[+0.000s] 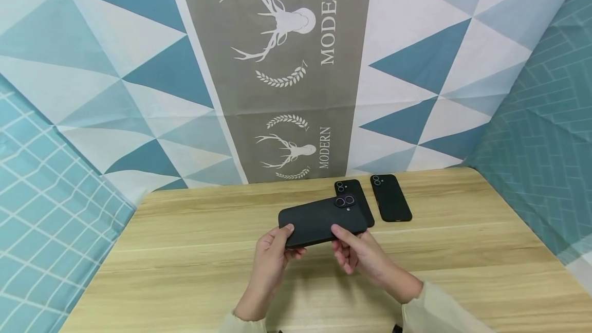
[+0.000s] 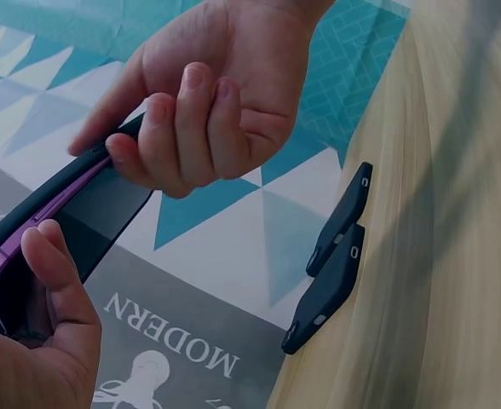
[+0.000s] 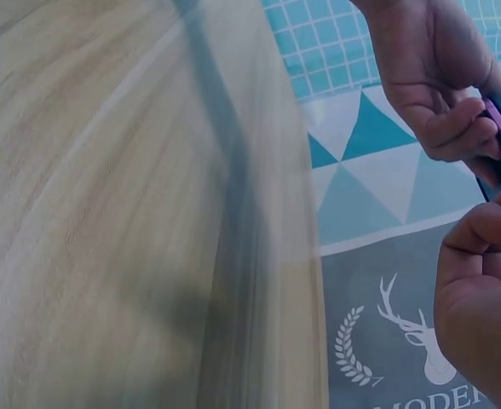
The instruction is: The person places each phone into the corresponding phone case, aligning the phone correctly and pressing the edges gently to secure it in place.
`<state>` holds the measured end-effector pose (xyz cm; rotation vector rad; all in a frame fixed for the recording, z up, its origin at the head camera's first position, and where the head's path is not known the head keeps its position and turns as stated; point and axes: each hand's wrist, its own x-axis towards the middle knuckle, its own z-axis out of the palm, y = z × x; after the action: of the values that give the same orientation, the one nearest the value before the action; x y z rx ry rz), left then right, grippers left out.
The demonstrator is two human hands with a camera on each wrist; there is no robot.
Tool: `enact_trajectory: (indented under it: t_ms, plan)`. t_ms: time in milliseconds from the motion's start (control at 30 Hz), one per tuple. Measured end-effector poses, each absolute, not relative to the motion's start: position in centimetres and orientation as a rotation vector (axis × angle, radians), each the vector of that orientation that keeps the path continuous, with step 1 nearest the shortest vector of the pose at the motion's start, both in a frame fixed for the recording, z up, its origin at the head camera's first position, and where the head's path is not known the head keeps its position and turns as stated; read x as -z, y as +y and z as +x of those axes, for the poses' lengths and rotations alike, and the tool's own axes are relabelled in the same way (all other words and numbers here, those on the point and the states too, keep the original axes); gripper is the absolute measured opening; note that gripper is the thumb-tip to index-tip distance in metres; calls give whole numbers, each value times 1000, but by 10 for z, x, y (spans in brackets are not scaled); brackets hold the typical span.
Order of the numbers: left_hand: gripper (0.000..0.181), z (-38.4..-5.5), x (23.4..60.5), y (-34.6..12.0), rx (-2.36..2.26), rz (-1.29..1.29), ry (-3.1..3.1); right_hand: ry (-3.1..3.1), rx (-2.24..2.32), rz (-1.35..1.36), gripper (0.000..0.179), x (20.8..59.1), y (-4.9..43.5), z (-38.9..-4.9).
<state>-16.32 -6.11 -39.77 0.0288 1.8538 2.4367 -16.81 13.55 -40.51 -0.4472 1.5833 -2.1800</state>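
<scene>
A purple-edged smartphone in a black case (image 1: 319,222) is held above the table, its back with two camera lenses facing up. My left hand (image 1: 273,253) grips its left end, thumb on the back and fingers beneath. At the near edge toward the other end, my right hand (image 1: 361,256) pinches it, thumb on top and fingers curled below. In the left wrist view, the purple side (image 2: 29,226) shows along the case's edge, with the dark screen below. Whether the case is fully seated all round cannot be told.
Two black phone cases or cased phones lie at the back of the wooden table (image 1: 185,271): one (image 1: 353,189) partly hidden behind the held phone, another (image 1: 391,199) to its right. A patterned cloth backdrop (image 1: 296,91) rises behind the table's far edge.
</scene>
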Motion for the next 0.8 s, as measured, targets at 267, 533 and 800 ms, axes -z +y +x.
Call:
enact_trajectory:
  t_ms: [267,533,800]
  plan:
    - [26,-162,399,-57,-2414,51,1849,1621,2165,-468,33,406,133,-166]
    - [31,-161,400,-55,-2389,56,1866,1620,2195,-366,35,406,132,-163]
    - [32,-160,401,-51,-2393,68,1861,1556,2180,-406,35,411,118,-159]
